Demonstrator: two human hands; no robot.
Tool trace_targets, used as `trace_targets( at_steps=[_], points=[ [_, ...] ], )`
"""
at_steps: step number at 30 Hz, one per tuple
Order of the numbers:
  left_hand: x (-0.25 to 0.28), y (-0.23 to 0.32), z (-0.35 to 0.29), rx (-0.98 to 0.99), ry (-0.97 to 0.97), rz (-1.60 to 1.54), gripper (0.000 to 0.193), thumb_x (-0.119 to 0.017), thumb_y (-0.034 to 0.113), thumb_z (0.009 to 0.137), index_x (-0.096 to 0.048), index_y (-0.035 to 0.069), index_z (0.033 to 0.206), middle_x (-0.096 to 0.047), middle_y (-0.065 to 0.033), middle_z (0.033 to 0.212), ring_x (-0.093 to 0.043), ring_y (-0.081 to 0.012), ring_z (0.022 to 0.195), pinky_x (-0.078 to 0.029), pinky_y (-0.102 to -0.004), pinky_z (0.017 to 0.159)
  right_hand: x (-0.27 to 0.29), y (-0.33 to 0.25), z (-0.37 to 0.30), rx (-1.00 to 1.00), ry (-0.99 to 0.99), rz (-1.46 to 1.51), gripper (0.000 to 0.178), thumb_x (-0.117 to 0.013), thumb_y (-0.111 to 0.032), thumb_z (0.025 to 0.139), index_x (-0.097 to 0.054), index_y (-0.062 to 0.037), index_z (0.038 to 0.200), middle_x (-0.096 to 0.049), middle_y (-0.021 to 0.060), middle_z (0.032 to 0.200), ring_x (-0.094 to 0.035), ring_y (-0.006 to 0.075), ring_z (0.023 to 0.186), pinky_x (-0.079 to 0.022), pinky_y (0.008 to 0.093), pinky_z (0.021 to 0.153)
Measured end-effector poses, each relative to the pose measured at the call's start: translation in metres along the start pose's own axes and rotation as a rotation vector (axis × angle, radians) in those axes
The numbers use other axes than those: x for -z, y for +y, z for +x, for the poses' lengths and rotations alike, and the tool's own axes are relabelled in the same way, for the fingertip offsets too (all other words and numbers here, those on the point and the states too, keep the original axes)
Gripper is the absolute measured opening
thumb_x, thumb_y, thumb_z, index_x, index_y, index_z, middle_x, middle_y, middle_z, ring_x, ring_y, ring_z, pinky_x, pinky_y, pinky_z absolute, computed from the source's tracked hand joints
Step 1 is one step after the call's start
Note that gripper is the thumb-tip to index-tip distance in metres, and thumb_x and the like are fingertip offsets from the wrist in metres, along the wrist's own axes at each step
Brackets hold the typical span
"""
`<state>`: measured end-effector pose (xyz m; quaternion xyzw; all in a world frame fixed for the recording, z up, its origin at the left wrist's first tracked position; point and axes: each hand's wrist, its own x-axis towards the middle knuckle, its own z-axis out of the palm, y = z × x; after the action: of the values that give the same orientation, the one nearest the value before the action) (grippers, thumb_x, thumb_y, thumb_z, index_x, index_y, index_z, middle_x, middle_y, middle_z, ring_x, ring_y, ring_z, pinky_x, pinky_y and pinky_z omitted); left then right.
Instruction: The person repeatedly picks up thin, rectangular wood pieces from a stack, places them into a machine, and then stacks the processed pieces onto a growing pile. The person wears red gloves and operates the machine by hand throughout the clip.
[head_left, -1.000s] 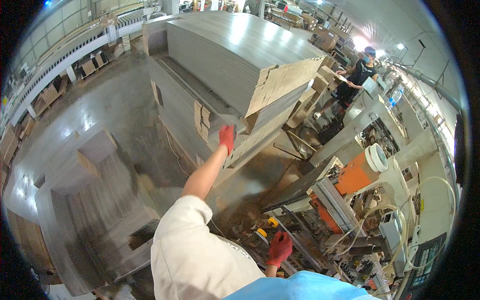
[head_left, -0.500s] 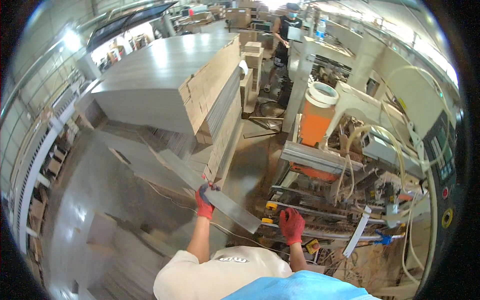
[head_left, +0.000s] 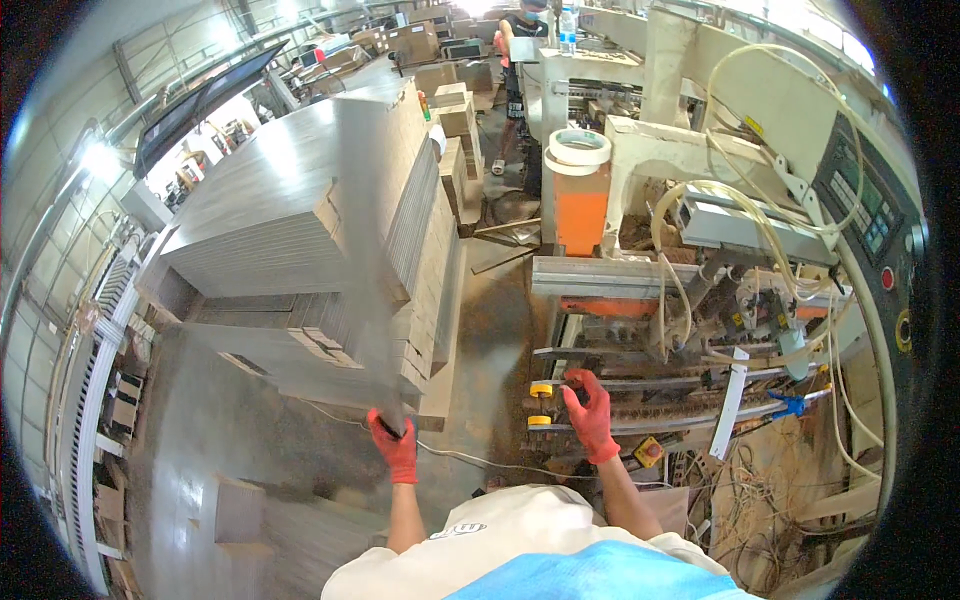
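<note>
Red work gloves cover both hands. My left hand [head_left: 396, 450] grips the lower end of a long, narrow grey board [head_left: 367, 220], which points away from me and is smeared by motion. That board covers part of a tall stack of grey panels [head_left: 265, 170] on the left. My right hand [head_left: 592, 418] is open and holds nothing, its thumb and fingers apart and slightly curled. It hovers beside the yellow rollers [head_left: 540, 391] at the end of a machine's metal rails [head_left: 650, 384].
To the right stands a machine with an orange block [head_left: 580, 212], a roll of tape [head_left: 580, 147] on top, hoses and a control panel [head_left: 868, 205]. A cable [head_left: 480, 461] crosses the floor. A person [head_left: 515, 80] stands at the far end of the aisle.
The board has swung from a slant, its near end toward the right, to pointing straight away from me. My right hand has opened from a loose curl. The view has shifted.
</note>
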<state>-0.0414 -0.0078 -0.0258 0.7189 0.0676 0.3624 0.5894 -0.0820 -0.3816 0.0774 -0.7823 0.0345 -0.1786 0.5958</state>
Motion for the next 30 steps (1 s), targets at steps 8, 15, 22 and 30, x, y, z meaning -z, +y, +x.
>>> trace_targets(
  at_steps=[8,15,22,30],
  points=[
    [-0.017,0.065,0.009,-0.585,-0.599,0.632,0.065,-0.089,0.031,0.054,-0.062,0.014,0.111,-0.064,-0.0069,0.105,-0.060,-0.0311,0.105,-0.043,-0.0517,0.097,0.007,-0.005,-0.036,0.146,0.575,0.357,0.068,-0.053,-0.019,0.107,-0.018,-0.0042,0.163,-0.031,0.0138,0.164,-0.034,0.0237,0.147,-0.025,0.0374,0.122],
    [-0.082,0.058,0.031,-0.559,-1.028,0.735,0.059,-0.085,0.036,0.064,-0.065,0.017,0.117,-0.068,-0.0041,0.110,-0.063,-0.0294,0.109,-0.045,-0.0499,0.096,0.081,0.114,-0.028,-0.351,0.618,0.449,0.073,-0.068,-0.025,0.101,-0.032,0.0042,0.157,-0.045,0.0177,0.156,-0.046,0.0233,0.137,-0.036,0.0375,0.113],
    [-0.159,0.052,0.060,-0.671,-1.094,0.655,0.056,-0.086,0.035,0.067,-0.066,0.017,0.116,-0.070,-0.0040,0.106,-0.067,-0.0283,0.104,-0.049,-0.0448,0.089,0.227,0.090,-0.045,-0.313,1.092,-1.260,0.056,-0.073,-0.041,0.082,-0.063,-0.0182,0.133,-0.058,0.0134,0.129,-0.049,0.0373,0.126,-0.033,0.0583,0.107],
    [-0.212,0.039,0.069,-0.831,-1.165,0.607,0.055,-0.087,0.032,0.066,-0.067,0.016,0.115,-0.071,-0.0053,0.105,-0.069,-0.0296,0.100,-0.052,-0.0450,0.083,0.309,0.129,-0.104,-0.539,0.530,-0.386,0.047,-0.075,-0.035,0.091,-0.060,-0.0033,0.122,-0.064,0.0107,0.103,-0.062,0.0234,0.094,-0.051,0.0368,0.084]
  ],
)
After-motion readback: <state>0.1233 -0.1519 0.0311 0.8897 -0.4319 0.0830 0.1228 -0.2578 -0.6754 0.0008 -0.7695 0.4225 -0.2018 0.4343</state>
